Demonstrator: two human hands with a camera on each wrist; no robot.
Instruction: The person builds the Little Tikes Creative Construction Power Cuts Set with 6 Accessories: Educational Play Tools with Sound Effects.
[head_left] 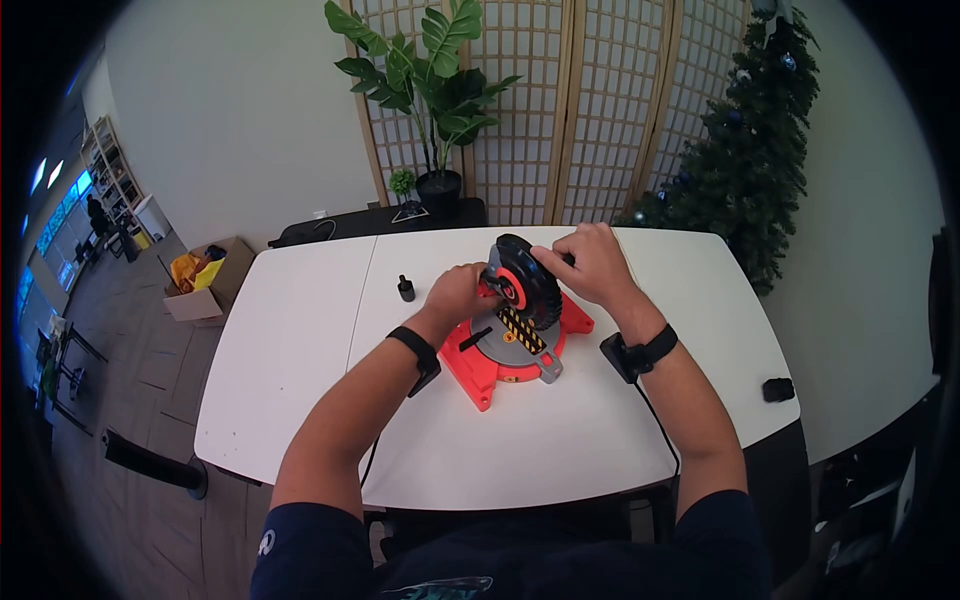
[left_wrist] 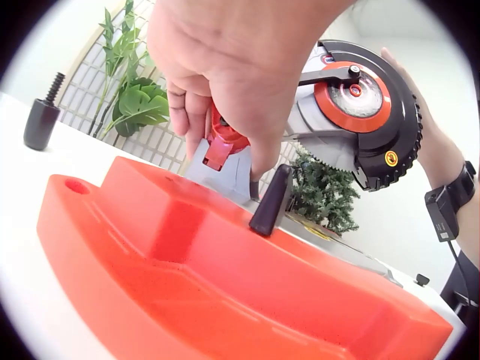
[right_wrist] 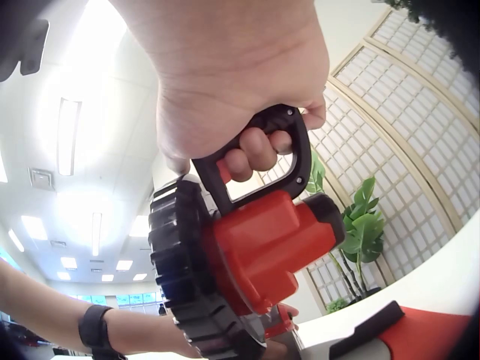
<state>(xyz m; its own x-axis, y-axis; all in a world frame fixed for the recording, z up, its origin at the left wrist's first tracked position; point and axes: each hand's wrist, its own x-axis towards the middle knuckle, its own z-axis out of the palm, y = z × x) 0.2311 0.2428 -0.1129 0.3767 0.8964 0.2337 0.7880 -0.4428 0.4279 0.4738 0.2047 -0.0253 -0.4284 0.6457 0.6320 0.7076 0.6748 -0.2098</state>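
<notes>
Probably for steadiness, the right hand point(head_left: 592, 265) is gripping the black plastic loop handle point(right_wrist: 303, 150) while, beside it, the left hand point(head_left: 458, 299) is pinching the red plastic bracket point(left_wrist: 227, 136).

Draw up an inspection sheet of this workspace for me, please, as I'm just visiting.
Surface: white table, a seam running across its left side.
Job's things: one miter-style saw with a red base.
Clutter: black threaded knob upright, left of the saw; small black object by the right edge, too small to identify.
Hands: right hand grips the black handle; left hand holds a red-and-grey part of the saw.
Cables: black cable below the right wrist.
Surroundings: plant, lattice screen, decorated tree, cardboard box.
</notes>
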